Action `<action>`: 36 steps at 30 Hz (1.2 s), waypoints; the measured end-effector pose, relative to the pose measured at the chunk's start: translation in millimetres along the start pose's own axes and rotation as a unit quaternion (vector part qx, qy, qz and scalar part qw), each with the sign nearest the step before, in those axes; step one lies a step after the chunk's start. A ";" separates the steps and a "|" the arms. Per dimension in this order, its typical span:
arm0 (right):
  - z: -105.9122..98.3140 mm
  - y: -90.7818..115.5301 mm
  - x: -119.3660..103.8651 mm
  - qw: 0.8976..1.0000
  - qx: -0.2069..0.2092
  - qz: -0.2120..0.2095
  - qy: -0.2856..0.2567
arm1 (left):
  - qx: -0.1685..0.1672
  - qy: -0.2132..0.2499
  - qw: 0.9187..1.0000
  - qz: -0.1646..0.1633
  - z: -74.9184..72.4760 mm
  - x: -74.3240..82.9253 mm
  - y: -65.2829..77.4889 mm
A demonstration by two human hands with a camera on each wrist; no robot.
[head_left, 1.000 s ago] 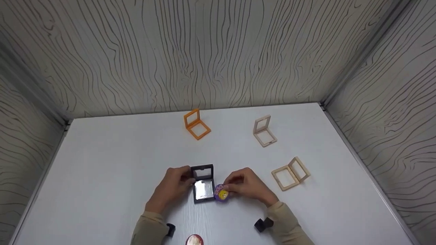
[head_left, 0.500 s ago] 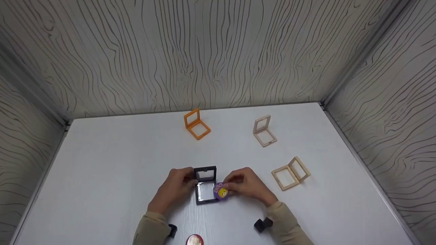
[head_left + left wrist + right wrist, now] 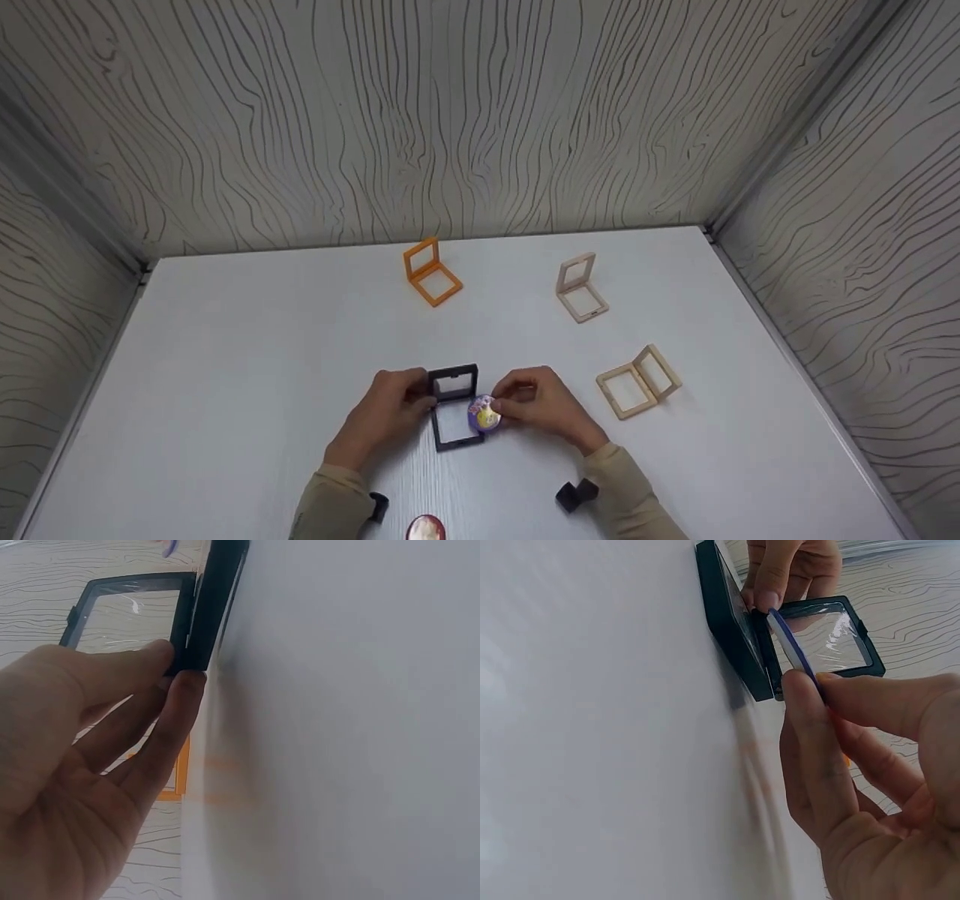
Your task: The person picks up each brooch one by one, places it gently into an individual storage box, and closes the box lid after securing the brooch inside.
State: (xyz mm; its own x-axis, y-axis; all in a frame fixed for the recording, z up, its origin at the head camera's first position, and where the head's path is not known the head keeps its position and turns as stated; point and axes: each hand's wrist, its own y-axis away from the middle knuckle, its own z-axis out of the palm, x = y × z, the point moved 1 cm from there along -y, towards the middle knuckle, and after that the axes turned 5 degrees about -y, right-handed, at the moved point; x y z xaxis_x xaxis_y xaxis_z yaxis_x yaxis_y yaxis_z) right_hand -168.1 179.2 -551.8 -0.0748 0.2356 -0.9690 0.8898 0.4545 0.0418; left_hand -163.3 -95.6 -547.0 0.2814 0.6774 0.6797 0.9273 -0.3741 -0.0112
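Observation:
A black hinged display frame [image 3: 459, 444] with clear film panes stands open in front of me, its lid raised at the back. My left hand [image 3: 384, 411] pinches it at the hinge corner, thumb and fingertips on the black edge [image 3: 214, 607] in the left wrist view. Between the thumb and fingers of my right hand [image 3: 546, 406] is a round purple badge [image 3: 484, 415] with a yellow figure. The badge overlaps the right side of the frame's lower half. Seen from the right wrist, the badge [image 3: 793, 649] is tilted nearly edge-on, close over the lower pane.
At the back stand an orange frame [image 3: 448, 293] and a pale beige frame [image 3: 592, 314], both hinged open. A light wooden frame [image 3: 636, 410] lies open to the right. One red-rimmed oval piece [image 3: 426, 528] sits at the near edge of view. Patterned walls [image 3: 465, 120] enclose the table.
The black frame has shifted slightly right with my left hand. The purple badge has gone up and a little left, further over the frame's lower half, and has tilted.

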 end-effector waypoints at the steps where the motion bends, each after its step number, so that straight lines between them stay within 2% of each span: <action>1: -0.1 -0.4 2.7 1.000 -0.001 0.000 -0.006 | -0.001 0.003 1.000 0.003 0.0 -0.1 0.0; 16: 0.2 0.4 4.7 0.999 -0.011 0.008 -0.043 | -0.009 0.027 0.999 0.029 9.8 9.4 -2.1; 26: 2.7 0.1 3.1 0.999 -0.006 0.006 -0.054 | -0.011 0.020 1.000 0.006 14.3 13.0 -2.1; 32: 5.7 1.9 1.6 0.995 0.006 0.026 -0.095 | -0.013 0.014 1.000 0.007 14.2 15.0 -2.1; 36: 8.7 2.0 -1.0 0.995 0.022 0.038 -0.086 | -0.016 0.014 1.000 0.004 12.7 15.4 -1.8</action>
State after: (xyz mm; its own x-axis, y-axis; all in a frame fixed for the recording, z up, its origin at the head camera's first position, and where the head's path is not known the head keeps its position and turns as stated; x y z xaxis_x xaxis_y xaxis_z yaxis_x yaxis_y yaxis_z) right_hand -162.3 172.4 -552.9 0.0682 0.1154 -0.9910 0.9088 0.4026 0.1094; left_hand -157.5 -76.4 -545.9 0.2809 0.6564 0.7001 0.9165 -0.3999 0.0072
